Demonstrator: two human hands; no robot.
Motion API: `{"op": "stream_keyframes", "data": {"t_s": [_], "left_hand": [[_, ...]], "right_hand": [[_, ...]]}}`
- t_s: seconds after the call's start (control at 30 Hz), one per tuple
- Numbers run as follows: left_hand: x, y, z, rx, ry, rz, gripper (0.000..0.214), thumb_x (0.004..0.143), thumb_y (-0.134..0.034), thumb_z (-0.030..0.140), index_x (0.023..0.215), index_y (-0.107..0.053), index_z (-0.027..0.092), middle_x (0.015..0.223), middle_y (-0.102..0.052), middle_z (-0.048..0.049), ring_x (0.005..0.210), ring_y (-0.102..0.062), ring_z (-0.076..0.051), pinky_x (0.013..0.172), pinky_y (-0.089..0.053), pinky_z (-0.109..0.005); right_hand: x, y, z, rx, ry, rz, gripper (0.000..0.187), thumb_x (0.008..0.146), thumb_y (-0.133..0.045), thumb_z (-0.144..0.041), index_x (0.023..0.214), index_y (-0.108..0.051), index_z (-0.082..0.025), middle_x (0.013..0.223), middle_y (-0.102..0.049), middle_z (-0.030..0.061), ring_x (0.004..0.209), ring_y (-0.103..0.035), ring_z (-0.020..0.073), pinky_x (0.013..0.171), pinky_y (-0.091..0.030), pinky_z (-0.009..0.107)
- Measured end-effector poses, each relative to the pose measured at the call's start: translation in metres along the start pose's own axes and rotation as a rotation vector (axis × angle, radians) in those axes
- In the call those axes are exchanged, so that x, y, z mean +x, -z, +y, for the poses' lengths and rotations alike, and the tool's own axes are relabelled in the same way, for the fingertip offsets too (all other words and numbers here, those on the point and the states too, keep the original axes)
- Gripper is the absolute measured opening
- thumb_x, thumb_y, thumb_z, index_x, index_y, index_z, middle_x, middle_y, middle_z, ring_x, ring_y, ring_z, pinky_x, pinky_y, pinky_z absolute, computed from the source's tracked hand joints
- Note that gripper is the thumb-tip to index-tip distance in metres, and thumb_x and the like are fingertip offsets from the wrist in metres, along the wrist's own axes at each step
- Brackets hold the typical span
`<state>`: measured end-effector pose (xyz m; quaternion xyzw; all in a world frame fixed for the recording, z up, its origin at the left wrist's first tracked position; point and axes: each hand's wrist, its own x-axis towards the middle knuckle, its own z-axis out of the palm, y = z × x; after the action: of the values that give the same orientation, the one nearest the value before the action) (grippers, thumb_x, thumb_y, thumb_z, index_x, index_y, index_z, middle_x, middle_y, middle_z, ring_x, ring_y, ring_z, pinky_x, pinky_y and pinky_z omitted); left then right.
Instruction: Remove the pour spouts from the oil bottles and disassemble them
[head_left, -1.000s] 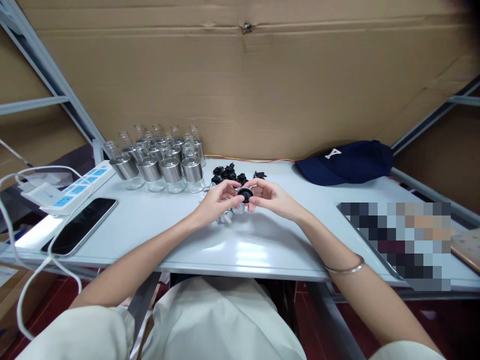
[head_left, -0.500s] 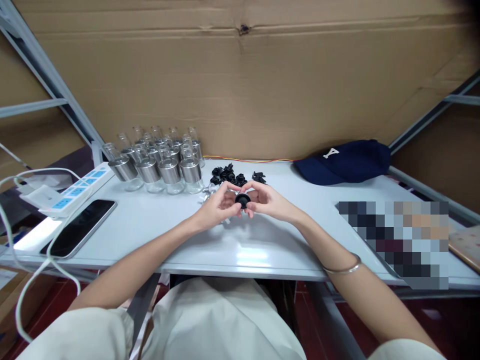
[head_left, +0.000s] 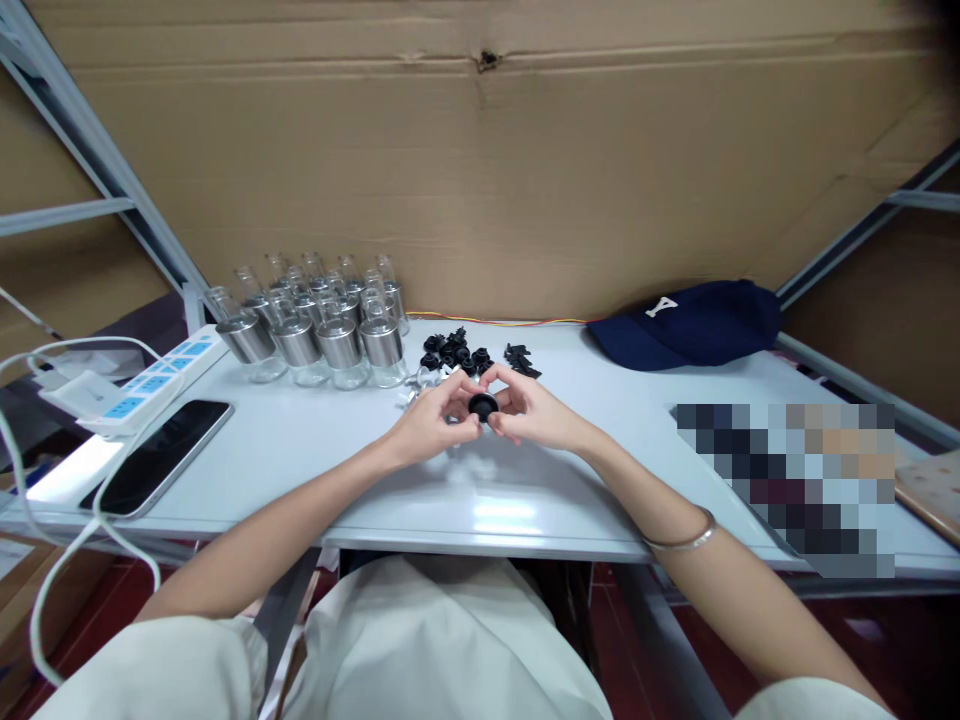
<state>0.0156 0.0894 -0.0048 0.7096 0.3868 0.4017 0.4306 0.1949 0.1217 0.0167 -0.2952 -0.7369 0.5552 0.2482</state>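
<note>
My left hand (head_left: 431,420) and my right hand (head_left: 531,412) meet over the middle of the white table (head_left: 315,450). Both pinch one small round black cap (head_left: 483,405) between their fingertips, held a little above the tabletop. Just behind the hands lies a pile of small black parts (head_left: 457,351). A few small clear pieces (head_left: 417,385) lie by my left hand. To the back left stand several glass bottles with silver collars (head_left: 322,325).
A black phone (head_left: 161,455) and a white power strip with blue sockets (head_left: 131,390) lie at the left, with white cables hanging off the edge. A navy cap (head_left: 686,325) rests at the back right. A cardboard wall stands behind the table. A blurred patch covers the right side.
Both hands have drawn slightly toward me and lower, still holding the black cap between them. The fingers have shifted round the cap.
</note>
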Motion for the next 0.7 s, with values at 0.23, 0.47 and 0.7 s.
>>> {"op": "stream_keyframes", "data": {"t_s": [0.23, 0.47, 0.7], "left_hand": [[-0.0003, -0.0011, 0.0045, 0.045, 0.011, 0.035, 0.023, 0.066, -0.054, 0.018, 0.088, -0.047, 0.019, 0.071, -0.056, 0.0032, 0.061, -0.054, -0.01, 0.056, -0.04, -0.021], [-0.0001, -0.0013, 0.0066, 0.079, 0.007, 0.017, 0.021, 0.065, -0.053, 0.019, 0.084, -0.046, 0.019, 0.067, -0.056, 0.0037, 0.061, -0.054, -0.01, 0.057, -0.04, -0.021], [-0.0009, 0.0017, 0.0061, 0.195, -0.043, 0.02, 0.018, 0.068, -0.053, 0.018, 0.085, -0.047, 0.019, 0.069, -0.053, 0.0049, 0.059, -0.047, -0.009, 0.058, -0.037, -0.021]], "right_hand": [[-0.001, -0.002, 0.0018, -0.047, 0.008, -0.001, 0.028, 0.064, -0.052, -0.016, 0.088, -0.039, -0.023, 0.059, -0.053, -0.0081, 0.045, -0.041, 0.0054, 0.038, -0.036, 0.015], [-0.0021, -0.0021, 0.0018, -0.119, 0.026, 0.01, 0.025, 0.066, -0.053, -0.018, 0.086, -0.037, -0.023, 0.059, -0.053, -0.0085, 0.045, -0.036, 0.0051, 0.04, -0.028, 0.016], [-0.0023, -0.0035, 0.0024, -0.146, 0.081, 0.035, 0.024, 0.067, -0.056, -0.02, 0.083, -0.037, -0.022, 0.054, -0.044, -0.0103, 0.045, -0.033, 0.0051, 0.041, -0.024, 0.016]]}}
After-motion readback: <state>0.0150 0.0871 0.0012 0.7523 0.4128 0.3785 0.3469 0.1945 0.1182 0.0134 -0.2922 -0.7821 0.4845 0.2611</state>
